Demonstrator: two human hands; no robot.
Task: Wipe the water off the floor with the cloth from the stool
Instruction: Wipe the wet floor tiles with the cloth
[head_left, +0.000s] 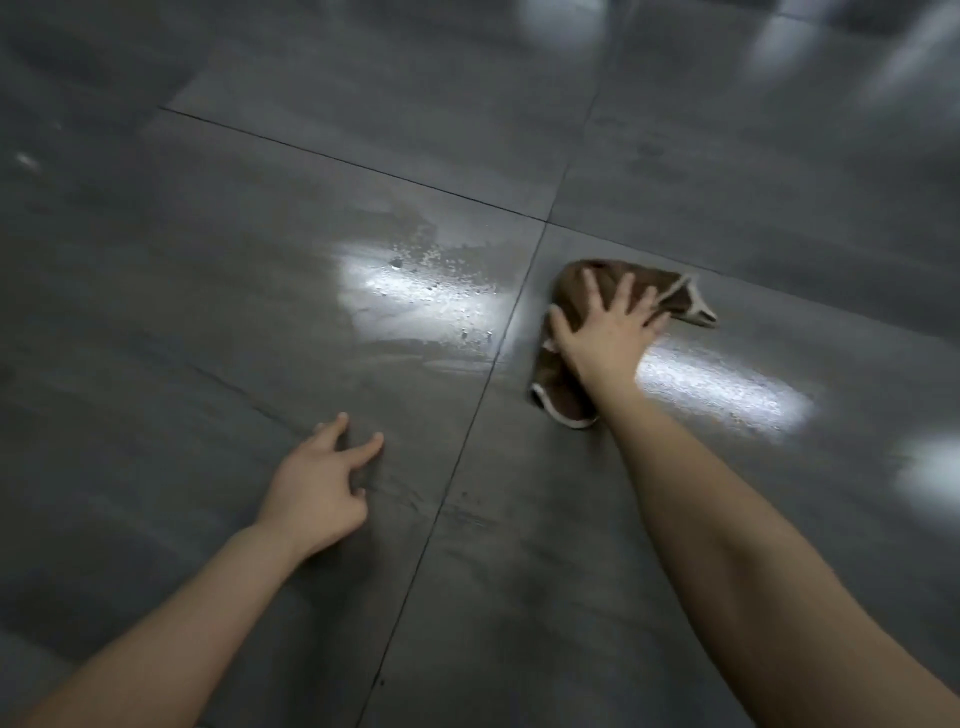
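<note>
A brown cloth (569, 397) with a pale edge lies crumpled on the grey tiled floor (260, 312), right of the tile joint. My right hand (605, 327) presses flat on it with fingers spread. Left of the joint, a patch of water droplets (441, 291) glistens in a light reflection, apart from the cloth. My left hand (322, 488) rests on its fingertips on the floor, nearer to me, holding nothing. The stool is out of sight.
Large dark grey tiles with thin dark joints (467, 431) fill the whole view. Bright reflections of ceiling lights lie on the floor beside the cloth (722, 389) and along the top edge. The view is slightly blurred.
</note>
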